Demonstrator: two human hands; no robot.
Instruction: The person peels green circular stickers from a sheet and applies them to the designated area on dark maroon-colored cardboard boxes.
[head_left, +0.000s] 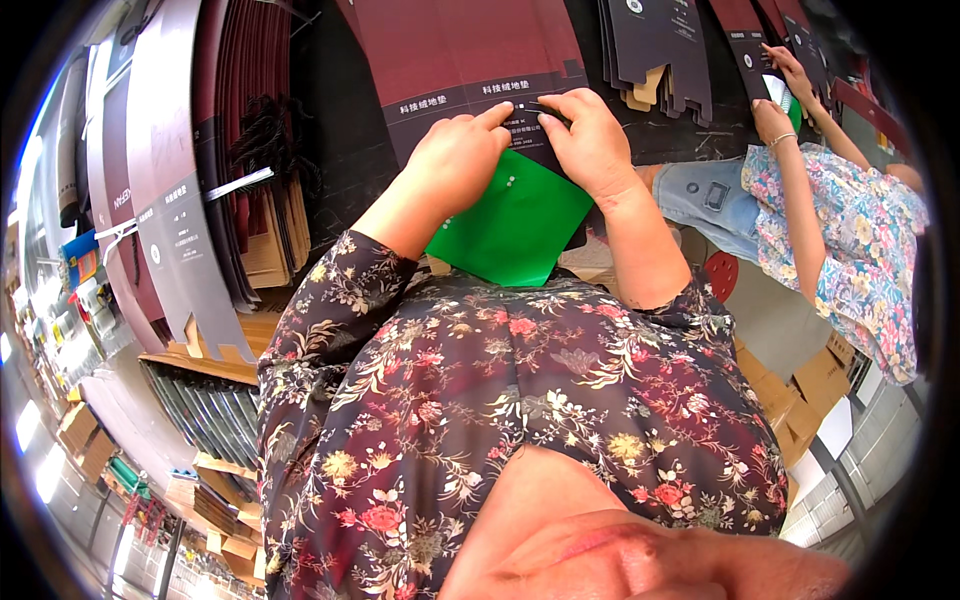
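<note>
In front of me lies a flat maroon and dark grey printed carton (470, 50), with pale lettering across its lower band. My left hand (455, 160) rests over that band, its index finger extended to a small pale dot and its other fingers curled. A glossy green sheet (512, 225) with a few small white dots hangs beneath it, its upper corner tucked against those curled fingers. Facing it, my right hand (588, 140) is closed, thumb and index finger pinched over the carton beside a thin dark thing too small to make out.
Stacks of similar maroon cartons (240, 80) stand at the left, tied with white straps. More grey cartons (660, 45) lie at the far right on the black tabletop (340, 150). A co-worker in a floral shirt (850, 240) works at the right, holding a green and white sheet.
</note>
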